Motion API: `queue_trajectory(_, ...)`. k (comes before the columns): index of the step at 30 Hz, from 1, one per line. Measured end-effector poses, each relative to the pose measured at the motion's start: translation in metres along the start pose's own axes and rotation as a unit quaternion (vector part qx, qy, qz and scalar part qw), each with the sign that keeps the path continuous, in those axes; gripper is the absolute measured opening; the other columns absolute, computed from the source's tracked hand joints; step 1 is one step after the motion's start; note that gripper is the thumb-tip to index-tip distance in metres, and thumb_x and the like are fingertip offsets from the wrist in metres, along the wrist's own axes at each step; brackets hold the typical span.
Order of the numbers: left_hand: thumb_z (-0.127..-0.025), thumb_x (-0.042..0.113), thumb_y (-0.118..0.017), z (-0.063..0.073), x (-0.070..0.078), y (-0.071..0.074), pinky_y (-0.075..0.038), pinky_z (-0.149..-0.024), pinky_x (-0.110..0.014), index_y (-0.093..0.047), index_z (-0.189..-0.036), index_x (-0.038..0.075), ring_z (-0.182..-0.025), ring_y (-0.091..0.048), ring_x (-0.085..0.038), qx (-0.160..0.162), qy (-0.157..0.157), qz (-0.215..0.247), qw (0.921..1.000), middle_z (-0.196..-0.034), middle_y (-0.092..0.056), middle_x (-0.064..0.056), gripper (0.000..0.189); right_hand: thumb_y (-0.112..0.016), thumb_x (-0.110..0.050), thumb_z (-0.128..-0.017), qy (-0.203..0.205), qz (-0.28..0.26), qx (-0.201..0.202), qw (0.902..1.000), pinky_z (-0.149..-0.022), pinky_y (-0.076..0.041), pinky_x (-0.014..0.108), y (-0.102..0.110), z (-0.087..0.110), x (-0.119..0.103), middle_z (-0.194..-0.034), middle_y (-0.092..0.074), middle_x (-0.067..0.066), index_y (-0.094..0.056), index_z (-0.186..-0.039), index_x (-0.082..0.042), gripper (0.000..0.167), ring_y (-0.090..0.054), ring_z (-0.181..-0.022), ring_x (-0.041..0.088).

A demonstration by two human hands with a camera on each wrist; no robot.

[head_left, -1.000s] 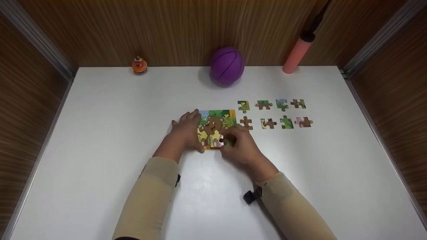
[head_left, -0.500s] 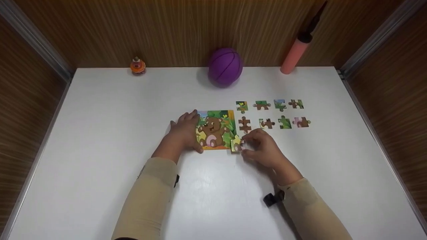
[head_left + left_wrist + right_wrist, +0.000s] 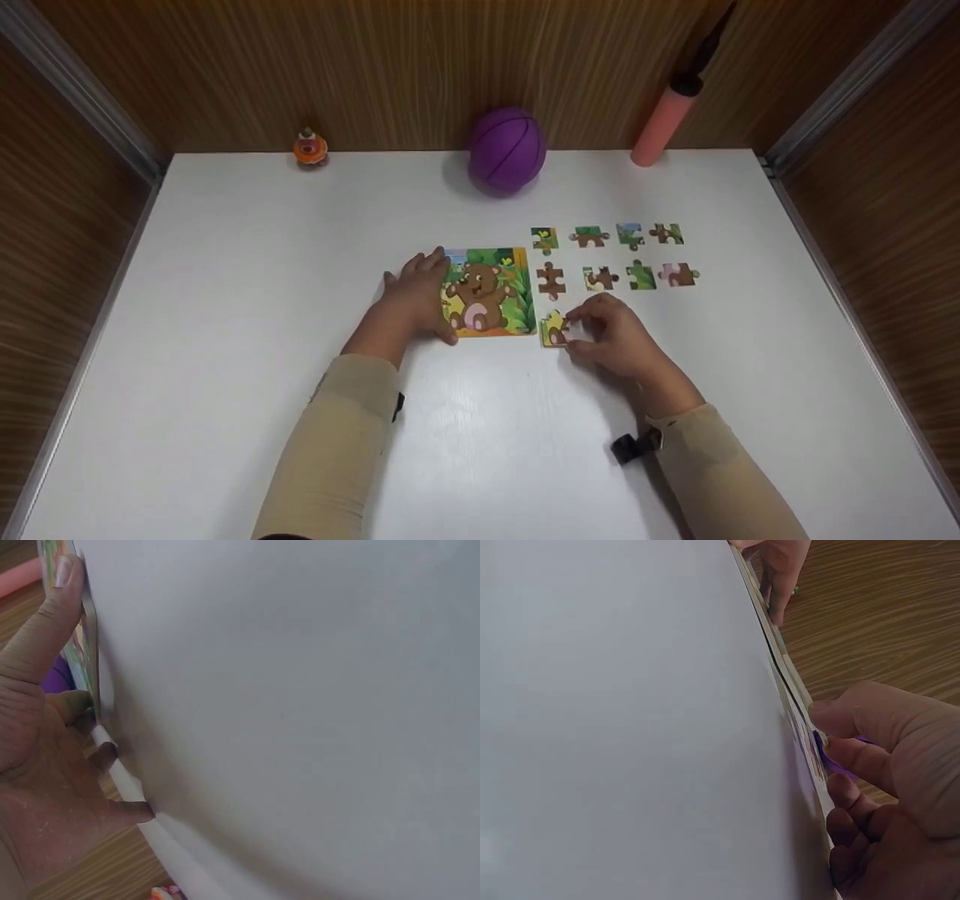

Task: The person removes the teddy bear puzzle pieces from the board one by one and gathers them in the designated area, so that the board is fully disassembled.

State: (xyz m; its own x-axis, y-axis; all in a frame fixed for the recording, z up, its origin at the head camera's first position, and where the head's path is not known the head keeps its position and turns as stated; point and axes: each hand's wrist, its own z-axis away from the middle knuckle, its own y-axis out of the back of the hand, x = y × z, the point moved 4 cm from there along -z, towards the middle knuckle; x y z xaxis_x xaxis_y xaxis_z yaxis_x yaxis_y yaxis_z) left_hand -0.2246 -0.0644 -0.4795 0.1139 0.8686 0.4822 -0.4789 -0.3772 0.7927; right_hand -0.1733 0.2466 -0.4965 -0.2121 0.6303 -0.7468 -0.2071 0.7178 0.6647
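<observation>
In the head view, a square picture board (image 3: pixel 480 296) of a brown bear among green leaves lies flat on the white table. My left hand (image 3: pixel 416 296) rests along its left edge, fingers spread, the thumb at the near corner. From the left wrist, the left thumb (image 3: pixel 49 622) shows lying over the board's edge. Just right of the board's near right corner, my right hand (image 3: pixel 615 334) pinches a yellow-green and brown puzzle piece (image 3: pixel 553 330) between thumb and fingers. The right wrist view shows the right hand (image 3: pixel 900 780) at table level, the piece seen nearly edge-on.
Two rows of loose puzzle pieces (image 3: pixel 640 275) lie to the right of the board. Along the back stand an orange toy figure (image 3: pixel 310 149), a purple ball (image 3: pixel 507 151) and a pink hand pump (image 3: pixel 664 126). Wood-grain panels (image 3: pixel 375 75) enclose the table.
The right hand has moved right with the puzzle piece, from over the board's near part to beside its right corner, uncovering the picture. The left hand has stayed at the board's left edge.
</observation>
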Motion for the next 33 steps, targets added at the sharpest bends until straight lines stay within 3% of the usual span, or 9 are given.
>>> queue_trajectory(8,-0.069,0.03,-0.103,-0.001,0.001,0.0,0.0,-0.124,-0.071,-0.021,-0.17,0.008,-0.163,0.0,-0.034,-0.001,-0.006,0.001,1.0,-0.179,-0.005,-0.006,0.132,-0.085,0.001,-0.078,-0.006,0.033,-0.014,0.9993,-0.082,-0.044,0.037,0.003,0.0,0.006,-0.102,-0.063,0.01,-0.079,-0.111,-0.001,0.033,-0.052,-0.092,0.024)
queue_trajectory(21,-0.07,0.027,-0.102,0.004,-0.005,-0.003,0.013,-0.122,-0.069,-0.014,-0.171,0.009,-0.163,0.009,-0.032,-0.008,-0.03,0.044,0.9986,-0.179,0.002,-0.005,0.135,-0.084,0.0,-0.08,-0.017,0.022,-0.018,0.9995,-0.081,-0.043,0.037,0.003,0.002,0.005,-0.104,-0.062,0.011,-0.077,-0.117,0.001,0.038,-0.051,-0.094,0.025)
queue_trajectory(27,-0.071,0.025,-0.101,0.003,-0.009,-0.004,0.016,-0.121,-0.068,-0.012,-0.171,0.009,-0.162,0.012,-0.031,-0.014,-0.033,0.044,0.9984,-0.178,0.005,-0.005,0.135,-0.082,-0.006,-0.088,-0.047,-0.001,-0.008,0.9989,-0.093,-0.046,0.042,0.003,0.002,0.006,-0.117,-0.064,0.016,-0.07,-0.128,0.003,0.043,-0.054,-0.103,0.028)
queue_trajectory(33,-0.07,0.029,-0.102,0.002,-0.011,-0.005,0.015,-0.121,-0.069,-0.012,-0.171,0.01,-0.163,0.011,-0.031,-0.012,-0.032,0.038,0.9987,-0.178,0.005,-0.006,0.136,-0.079,-0.004,-0.09,-0.044,-0.021,0.02,0.9986,-0.099,-0.049,0.049,0.002,0.005,-0.004,-0.123,-0.064,0.019,-0.067,-0.131,0.006,0.044,-0.059,-0.109,0.031)
